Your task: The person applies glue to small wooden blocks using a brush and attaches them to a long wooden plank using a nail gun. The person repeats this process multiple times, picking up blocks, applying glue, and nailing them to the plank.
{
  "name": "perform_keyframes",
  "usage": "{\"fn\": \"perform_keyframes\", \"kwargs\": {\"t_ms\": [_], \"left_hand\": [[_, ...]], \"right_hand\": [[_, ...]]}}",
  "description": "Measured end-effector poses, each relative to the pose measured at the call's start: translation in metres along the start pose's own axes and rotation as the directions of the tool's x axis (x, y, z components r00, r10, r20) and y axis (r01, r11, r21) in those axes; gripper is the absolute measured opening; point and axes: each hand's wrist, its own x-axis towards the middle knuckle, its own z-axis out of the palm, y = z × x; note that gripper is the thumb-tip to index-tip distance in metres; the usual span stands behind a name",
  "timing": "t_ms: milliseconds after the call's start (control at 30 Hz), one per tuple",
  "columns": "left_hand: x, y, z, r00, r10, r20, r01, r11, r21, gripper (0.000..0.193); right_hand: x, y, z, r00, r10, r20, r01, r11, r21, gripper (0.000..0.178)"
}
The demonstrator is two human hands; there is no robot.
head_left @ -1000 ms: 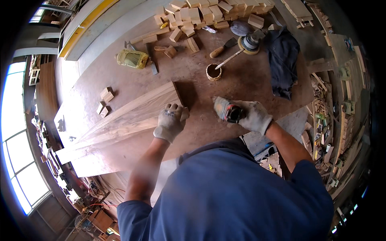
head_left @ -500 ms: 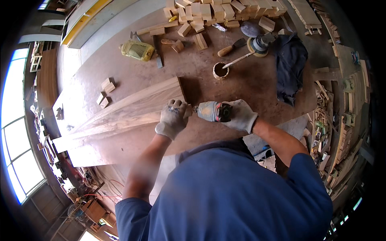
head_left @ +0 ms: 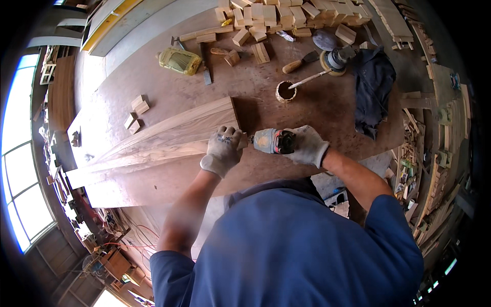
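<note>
A long wooden board (head_left: 169, 130) with visible grain lies on the brown work table, its wide end toward the middle. My left hand (head_left: 224, 149), in a pale work glove, is closed over the near corner of that end. A small pale piece shows beside its fingers, too small to tell what it is. My right hand (head_left: 307, 146), gloved too, is wrapped around a grey and red power drill (head_left: 268, 140). The drill lies level, its front pointing left at the board's end, close to my left fingers. Its tip is partly hidden.
Beyond my hands are a pot (head_left: 285, 92) with a stick in it, a chisel-like tool (head_left: 300, 61), a sander (head_left: 335, 60) and a dark cloth (head_left: 375, 92). A yellowish bottle (head_left: 179, 61) lies at far left. Wood blocks (head_left: 271, 15) are piled at the back.
The view has shifted slightly, so the table's things sit a little further right. Both hands keep their hold, and the drill stays at the board's end.
</note>
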Motion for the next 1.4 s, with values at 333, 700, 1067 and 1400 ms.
{"fn": "perform_keyframes", "kwargs": {"t_ms": [333, 700, 1067, 1400], "left_hand": [[0.000, 0.001, -0.002, 1.000, 0.007, -0.006, -0.007, 1.000, -0.029, 0.035], [0.000, 0.001, 0.000, 1.000, 0.011, -0.022, -0.012, 1.000, -0.016, 0.034], [0.000, 0.001, 0.001, 0.999, 0.014, -0.032, -0.015, 1.000, -0.014, 0.035], [-0.003, 0.007, -0.004, 1.000, -0.016, -0.004, 0.016, 1.000, 0.002, 0.035]], "right_hand": [[-0.001, 0.007, 0.009, 0.999, 0.040, 0.021, -0.038, 0.998, -0.051, 0.021], [0.000, 0.002, 0.004, 0.999, 0.046, 0.023, -0.045, 0.999, -0.026, 0.023], [0.000, -0.005, -0.007, 1.000, 0.025, 0.009, -0.025, 1.000, -0.003, 0.023], [-0.019, 0.001, -0.013, 0.998, 0.062, 0.024, -0.062, 0.998, -0.008, 0.024]]}}
